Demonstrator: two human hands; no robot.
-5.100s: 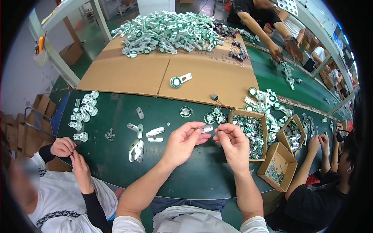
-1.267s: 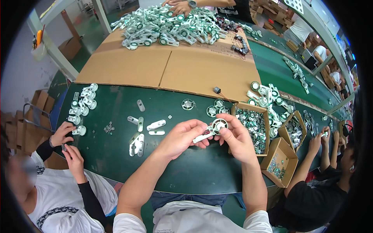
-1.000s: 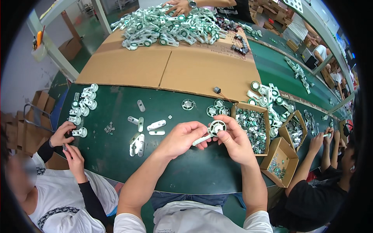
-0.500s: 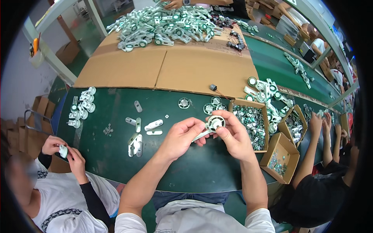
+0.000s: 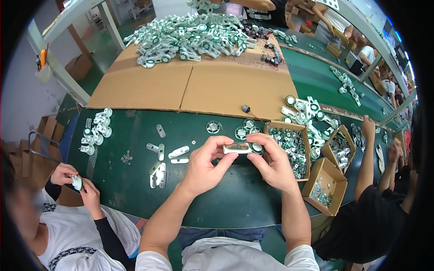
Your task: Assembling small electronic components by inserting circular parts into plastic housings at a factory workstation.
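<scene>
1. The left hand (image 5: 209, 163) pinches the long end of a white casing (image 5: 236, 148) between thumb and fingers, and the right hand (image 5: 274, 161) grips the same piece at its round end (image 5: 257, 147). The casing is in the air above the green tabletop (image 5: 217, 201), in front of the person; uneven pressure from the two hands could twist or flex it.

2. Its smooth-looking surface and the fingertip hold could let it slip, and a drop onto the table might jar loose anything not fully seated. Whether its parts are seated cannot be told from this view.

3. The box of small parts (image 5: 308, 156) stands just beside the right hand; a careless sweep of that wrist could catch its wall and spill pieces.

4. The shallower cardboard box (image 5: 337, 183) stands close to the table's near edge, so a bumped elbow could push it off.

5. A tiny pale square (image 5: 193, 142) lies loose near the oval shells (image 5: 179, 152) and could be brushed away unnoticed.

6. The spoked rings (image 5: 249, 123) lie beyond the right hand, where outstretched fingers could scatter them.
</scene>
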